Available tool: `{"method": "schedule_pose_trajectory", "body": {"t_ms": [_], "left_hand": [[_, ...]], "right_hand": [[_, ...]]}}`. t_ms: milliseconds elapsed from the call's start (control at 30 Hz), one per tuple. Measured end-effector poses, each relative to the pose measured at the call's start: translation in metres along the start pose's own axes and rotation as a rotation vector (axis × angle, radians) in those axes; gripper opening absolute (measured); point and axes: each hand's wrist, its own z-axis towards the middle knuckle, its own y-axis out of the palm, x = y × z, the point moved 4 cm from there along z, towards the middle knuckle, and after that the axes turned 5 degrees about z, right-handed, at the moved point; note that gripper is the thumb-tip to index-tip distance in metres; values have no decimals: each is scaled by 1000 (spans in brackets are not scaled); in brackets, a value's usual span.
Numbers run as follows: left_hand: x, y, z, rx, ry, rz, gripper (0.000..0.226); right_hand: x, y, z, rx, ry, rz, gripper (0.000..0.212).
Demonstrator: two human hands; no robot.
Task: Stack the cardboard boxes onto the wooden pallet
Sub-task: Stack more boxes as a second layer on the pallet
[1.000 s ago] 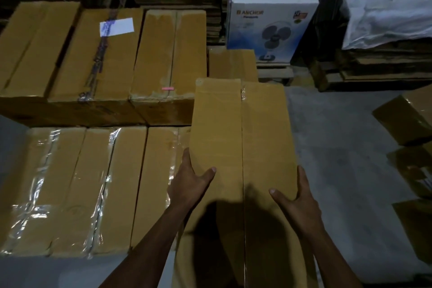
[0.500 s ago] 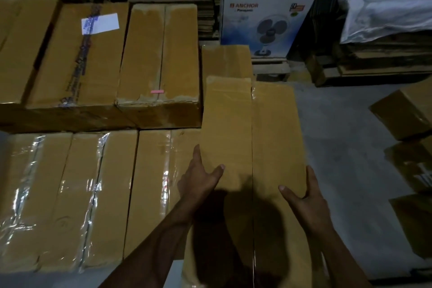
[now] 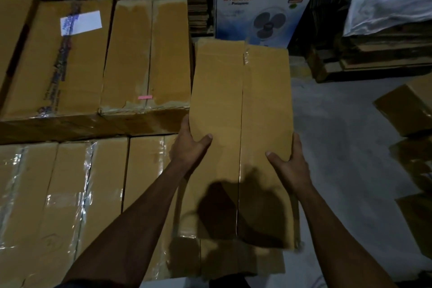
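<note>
The carried cardboard box (image 3: 240,124) has advanced toward the stacked boxes (image 3: 145,54), left hand (image 3: 189,147) and right hand (image 3: 292,166) gripping its sides; placement step, next lower it flush.

At frame centre, the left hand (image 3: 190,145) and right hand (image 3: 291,166) grip a long cardboard box (image 3: 243,124) by its sides, above stacked boxes (image 3: 93,182) at left; a white fan carton (image 3: 261,7) stands at upper centre.

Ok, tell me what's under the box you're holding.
Under the held box, gripped by both hands, another cardboard box shows at its near end. Anything further beneath, pallet included, is covered.
</note>
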Motion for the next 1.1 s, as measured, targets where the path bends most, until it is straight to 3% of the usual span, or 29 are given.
{"method": "schedule_pose_trajectory", "body": {"t_ms": [133,367,633,967,1100], "left_hand": [[-37,20,5,-81,-26,-60,89],[-90,39,-46,-52,-156,-160,81],[-101,41,-82,-54,-272,-239,83],[-116,44,-88,-29,-283,-306,96],[-115,45,-91,-9,-264,-239,80]], "right_hand": [[14,25,19,-74,2,-41,105],[38,30,7,-31,82,-11,111],[65,32,-50,-3,250,32,106],[60,35,-48,57,197,-48,93],[63,37,-47,27,201,-16,97]]}}
